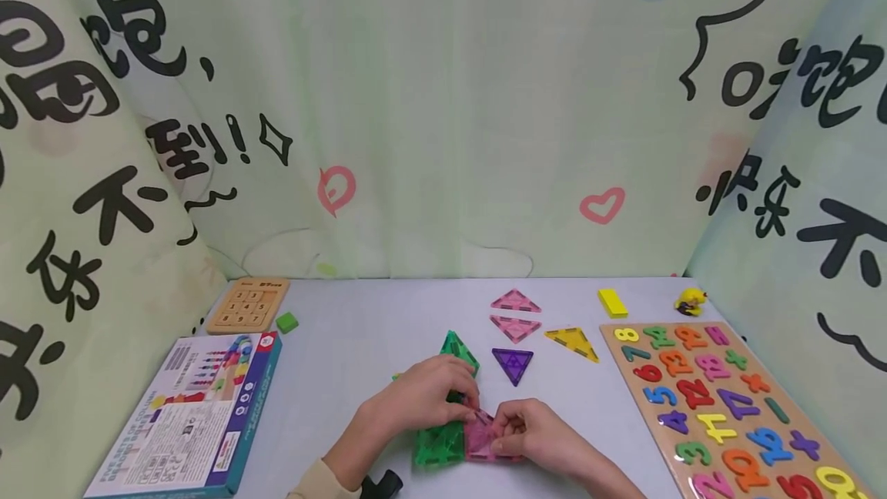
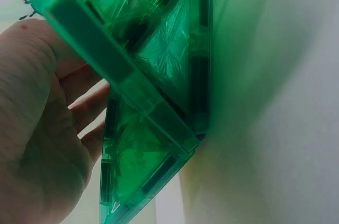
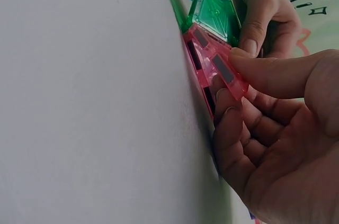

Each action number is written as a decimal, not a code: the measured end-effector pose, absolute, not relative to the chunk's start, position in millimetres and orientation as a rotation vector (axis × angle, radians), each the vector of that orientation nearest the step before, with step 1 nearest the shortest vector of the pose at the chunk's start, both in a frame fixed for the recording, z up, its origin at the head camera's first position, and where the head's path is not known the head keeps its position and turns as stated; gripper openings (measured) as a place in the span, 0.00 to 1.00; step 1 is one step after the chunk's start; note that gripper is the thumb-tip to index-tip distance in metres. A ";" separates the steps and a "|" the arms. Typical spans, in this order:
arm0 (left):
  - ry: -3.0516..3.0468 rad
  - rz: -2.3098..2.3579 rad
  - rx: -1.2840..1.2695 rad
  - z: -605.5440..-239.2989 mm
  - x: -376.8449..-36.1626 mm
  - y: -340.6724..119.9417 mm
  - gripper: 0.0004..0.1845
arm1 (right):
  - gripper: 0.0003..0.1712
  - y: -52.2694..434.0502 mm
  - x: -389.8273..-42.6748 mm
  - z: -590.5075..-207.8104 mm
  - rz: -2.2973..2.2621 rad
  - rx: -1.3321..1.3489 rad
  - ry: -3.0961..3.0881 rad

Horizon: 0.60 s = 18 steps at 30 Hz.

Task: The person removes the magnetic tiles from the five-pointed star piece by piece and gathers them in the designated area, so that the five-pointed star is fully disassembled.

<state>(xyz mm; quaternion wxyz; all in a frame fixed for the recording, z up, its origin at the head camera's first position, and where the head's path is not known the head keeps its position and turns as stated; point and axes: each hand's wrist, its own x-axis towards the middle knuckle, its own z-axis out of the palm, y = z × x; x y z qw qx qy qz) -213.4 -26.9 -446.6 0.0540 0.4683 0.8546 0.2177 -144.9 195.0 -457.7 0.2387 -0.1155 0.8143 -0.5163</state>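
Note:
A build of green see-through magnetic tiles (image 1: 440,447) stands at the table's front middle, with pink magnetic tiles (image 1: 480,443) against its right side. My left hand (image 1: 426,395) reaches over the green tiles and grips them near the seam with the pink ones; its fingers pass partly behind the green tiles (image 2: 127,75) in the left wrist view. Between thumb and fingers, my right hand (image 1: 537,437) pinches a pink tile (image 3: 222,68), tilted in the right wrist view. Beyond the hands lie a purple triangle tile (image 1: 513,365), a yellow triangle tile (image 1: 574,343) and two pink triangle tiles (image 1: 515,327).
At left lie a flat box (image 1: 183,414), a wooden number board (image 1: 249,306) and a green block (image 1: 287,322). A letter-and-number board (image 1: 728,391), yellow block (image 1: 613,303) and small yellow toy (image 1: 691,302) are at right. Something black (image 1: 383,485) sits by the left wrist.

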 end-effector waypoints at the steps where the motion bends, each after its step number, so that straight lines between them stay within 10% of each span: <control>1: 2.595 0.663 1.428 -447.3 -213.2 -27.1 0.04 | 0.08 194.9 -144.5 -458.5 -1.421 -0.308 2.230; 18: 2.579 0.591 1.397 -443.1 -209.5 -28.1 0.08 | 0.07 215.0 -148.9 -447.4 -1.458 -0.289 2.256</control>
